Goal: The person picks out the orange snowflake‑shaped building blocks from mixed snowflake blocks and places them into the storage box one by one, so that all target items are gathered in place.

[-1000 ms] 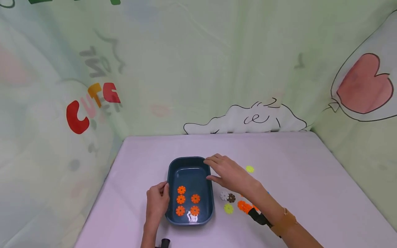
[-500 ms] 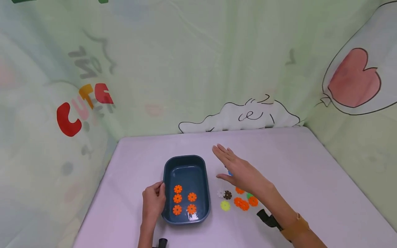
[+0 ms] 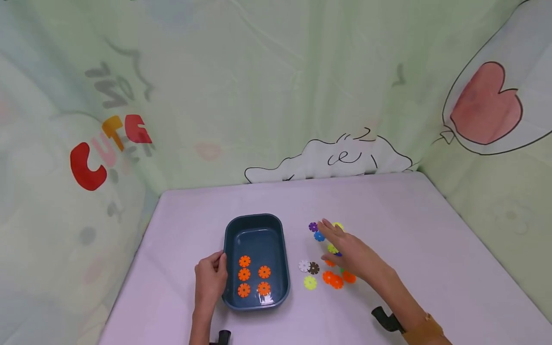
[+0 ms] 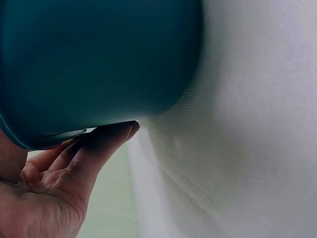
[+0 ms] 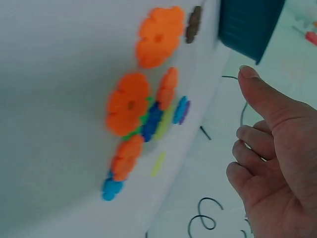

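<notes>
A dark blue rectangular tray [image 3: 258, 243] stands on the table, with several orange notched plastic discs [image 3: 244, 274] lying in its near half. My left hand [image 3: 210, 279] pinches the tray's left rim; the left wrist view shows its fingers [image 4: 94, 153] against the outer wall. To the right of the tray, my right hand [image 3: 355, 254] hovers over loose discs with its fingers extended, holding nothing. Around and below it lie orange [image 3: 336, 281], purple [image 3: 313, 227], blue [image 3: 319, 236] and yellow discs [image 3: 310, 282]. Part of the pile is hidden by this hand.
A white disc [image 3: 304, 266] and a brown disc [image 3: 314, 268] touch between the tray and the pile. The pale table [image 3: 194, 211] is bordered by printed cloth walls [image 3: 241, 105] behind and at both sides. Black camera mounts [image 3: 388, 320] are at the wrists.
My right hand has left the tray's right rim and moved right, over the loose discs, uncovering the purple and blue ones. My left hand stays on the rim. The head view has shifted slightly.
</notes>
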Tool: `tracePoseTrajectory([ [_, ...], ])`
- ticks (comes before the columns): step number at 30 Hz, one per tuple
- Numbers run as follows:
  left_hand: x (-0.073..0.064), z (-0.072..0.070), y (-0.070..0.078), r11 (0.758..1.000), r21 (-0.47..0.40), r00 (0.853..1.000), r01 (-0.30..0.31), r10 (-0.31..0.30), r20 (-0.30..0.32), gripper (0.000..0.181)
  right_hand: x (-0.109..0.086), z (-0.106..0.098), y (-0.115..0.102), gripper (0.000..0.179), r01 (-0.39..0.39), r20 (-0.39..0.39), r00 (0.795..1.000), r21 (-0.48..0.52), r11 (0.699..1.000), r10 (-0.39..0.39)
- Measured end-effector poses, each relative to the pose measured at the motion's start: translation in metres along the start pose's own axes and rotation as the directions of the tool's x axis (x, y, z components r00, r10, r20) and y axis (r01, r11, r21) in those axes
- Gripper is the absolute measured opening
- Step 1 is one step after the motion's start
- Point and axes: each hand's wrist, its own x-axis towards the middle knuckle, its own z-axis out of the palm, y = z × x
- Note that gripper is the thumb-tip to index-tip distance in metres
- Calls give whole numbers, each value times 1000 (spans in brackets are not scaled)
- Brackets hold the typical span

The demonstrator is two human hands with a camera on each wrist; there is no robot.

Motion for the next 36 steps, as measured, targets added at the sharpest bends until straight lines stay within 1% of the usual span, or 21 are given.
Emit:
tracePoseTrajectory([
  [3,0,0,1,1000,-1,1000,5,-5,2,33,-6,5,9,81,-36,35,999,14,999,35],
  [8,0,0,0,1000,-1,1000,10,-10,2,32,-13,14,21,77,-70,99,993,31,997,67],
  [10,0,0,0,1000,2,1000,8,-8,3,32,-16,18,25,73,-65,116,991,45,997,59],
  [12,0,0,0,1000,4,1000,8,-8,4,32,-18,23,28,67,-41,122,992,58,997,34],
  [16,0,0,-1,1000,5,1000,1,-1,3,32,-19,30,33,56,38,91,995,40,998,-42],
  [19,0,1,-1,1000,2,1000,1,-1,1,32,-19,32,34,51,71,73,995,18,997,-72],
  [21,-1,2,-2,1000,3,1000,9,-9,0,32,-18,33,33,48,77,75,994,18,997,-78],
  [25,-2,2,-3,1000,7,1000,26,-26,2,33,-17,33,30,43,65,88,994,32,997,-68],
  [30,-2,2,-2,1000,9,1000,16,-16,-2,33,-18,33,27,40,61,76,995,6,998,-61],
  [33,-1,1,-1,1000,11,1000,10,-10,-4,32,-18,34,26,40,83,54,995,-38,996,-81],
  [36,-1,1,-1,1000,15,1000,8,-8,-7,32,-17,35,27,40,125,21,992,-70,990,-124],
])
